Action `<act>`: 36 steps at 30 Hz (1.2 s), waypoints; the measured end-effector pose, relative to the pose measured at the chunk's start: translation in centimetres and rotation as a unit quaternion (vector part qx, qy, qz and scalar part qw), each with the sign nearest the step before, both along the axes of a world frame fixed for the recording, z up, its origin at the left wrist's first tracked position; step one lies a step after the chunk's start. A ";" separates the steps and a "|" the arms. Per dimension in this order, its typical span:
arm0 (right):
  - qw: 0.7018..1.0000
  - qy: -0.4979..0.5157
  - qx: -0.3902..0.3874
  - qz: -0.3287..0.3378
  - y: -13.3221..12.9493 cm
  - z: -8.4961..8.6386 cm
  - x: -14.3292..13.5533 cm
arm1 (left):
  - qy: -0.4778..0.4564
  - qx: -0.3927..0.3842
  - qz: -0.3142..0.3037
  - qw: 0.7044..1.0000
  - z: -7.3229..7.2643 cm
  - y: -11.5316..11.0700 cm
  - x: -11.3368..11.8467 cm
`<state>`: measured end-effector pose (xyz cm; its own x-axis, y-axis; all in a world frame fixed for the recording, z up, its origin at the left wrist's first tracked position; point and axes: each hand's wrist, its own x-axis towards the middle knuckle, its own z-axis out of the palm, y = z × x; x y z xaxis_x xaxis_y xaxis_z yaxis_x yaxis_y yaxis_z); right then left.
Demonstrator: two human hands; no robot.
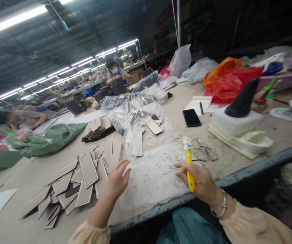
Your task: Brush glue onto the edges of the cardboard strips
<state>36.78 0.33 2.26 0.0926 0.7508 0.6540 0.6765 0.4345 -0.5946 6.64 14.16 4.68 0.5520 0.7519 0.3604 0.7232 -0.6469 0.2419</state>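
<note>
My right hand (199,178) holds a paintbrush (189,166) with a yellow handle, its white-smeared bristles pointing away from me. Over the left side of a white sheet (151,179), my left hand (117,179) has its thumb and fingers apart, with nothing visible between them. Left of it lies a loose heap of flat grey-beige pieces (88,169) with pale edges. Beyond the sheet, a clear plastic bag (125,118) spreads over more such pieces, including one pale strip (153,125). Metal scissors (205,150) rest just past my right hand.
A black phone (191,118) and a pen (201,107) lie ahead right, near a white container (234,120) topped by a black cone. Red plastic bags (232,83) sit behind. Green cloth-like sheeting (51,139) is at left. Co-workers (116,74) are farther off.
</note>
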 end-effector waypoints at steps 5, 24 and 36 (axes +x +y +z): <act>1.000 0.007 -0.004 -0.001 0.0 -0.1 0.6 | 0.223 -0.001 -0.034 0.974 -1.0 2.5 7.2; 0.692 0.707 -0.099 0.107 1.1 1.8 3.3 | 0.278 -0.082 0.117 0.950 -0.1 6.3 8.3; 0.594 0.754 -0.054 0.276 0.0 1.6 4.0 | 0.210 -0.156 0.235 0.936 -0.9 10.6 8.7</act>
<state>40.78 0.32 3.83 0.2313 0.9692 0.0846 -0.8883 0.2459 -0.3880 15.34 24.76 3.73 0.1772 0.9798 -0.0926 0.9840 -0.1783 -0.0036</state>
